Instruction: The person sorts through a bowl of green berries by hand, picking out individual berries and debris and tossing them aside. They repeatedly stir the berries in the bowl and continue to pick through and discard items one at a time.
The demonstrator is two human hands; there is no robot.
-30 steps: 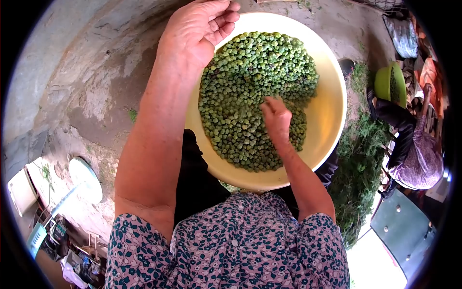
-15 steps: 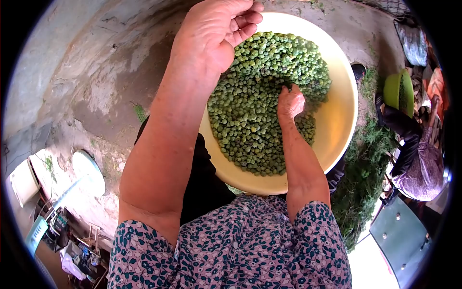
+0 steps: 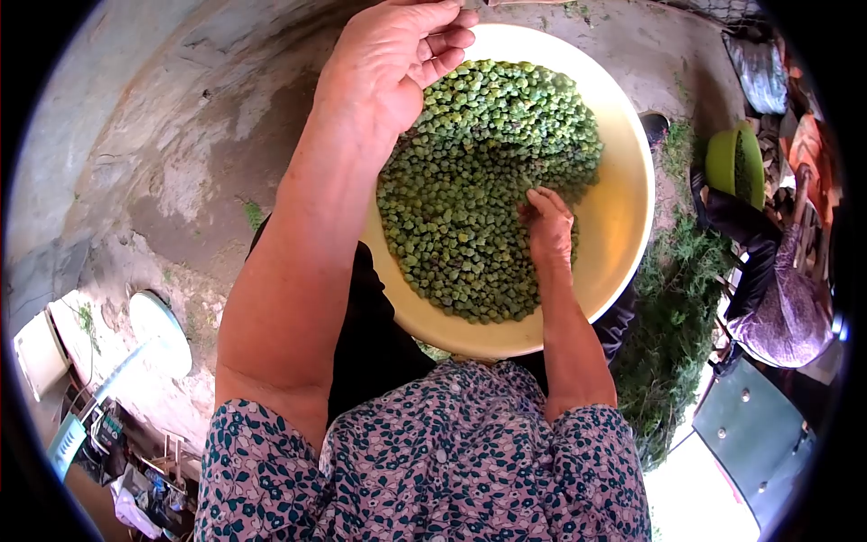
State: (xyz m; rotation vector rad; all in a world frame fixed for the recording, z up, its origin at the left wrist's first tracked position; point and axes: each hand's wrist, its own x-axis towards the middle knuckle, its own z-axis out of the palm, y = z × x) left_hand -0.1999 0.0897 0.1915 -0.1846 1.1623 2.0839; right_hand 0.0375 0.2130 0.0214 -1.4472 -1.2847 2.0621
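Note:
A large pale yellow basin [image 3: 623,208] stands in front of my lap, holding a heap of small round green pods or fruits [image 3: 470,235], whose exact kind I cannot make out. My left hand [image 3: 388,63] is raised above the basin's far left rim, close to the camera. Its fingers are bent in toward the thumb, and the fingertips lie at the top edge of the view, so anything between them is hidden. Just over the right part of the heap, my right hand [image 3: 549,226] has its thumb and fingers drawn together in a pinch. What it holds, if anything, is too small to tell.
At right, another person [image 3: 781,298] sits beside a green basin [image 3: 736,167]. Cut green plants [image 3: 668,334] lie on the ground between us. A round pale stool or lid [image 3: 161,334] is on the left, near assorted clutter [image 3: 144,488]. A plastered wall [image 3: 108,117] rises at upper left.
My right hand has drawn back toward me, up out of the hollow in the green heap. My left hand stays raised in nearly the same pose. The whole view has shifted slightly.

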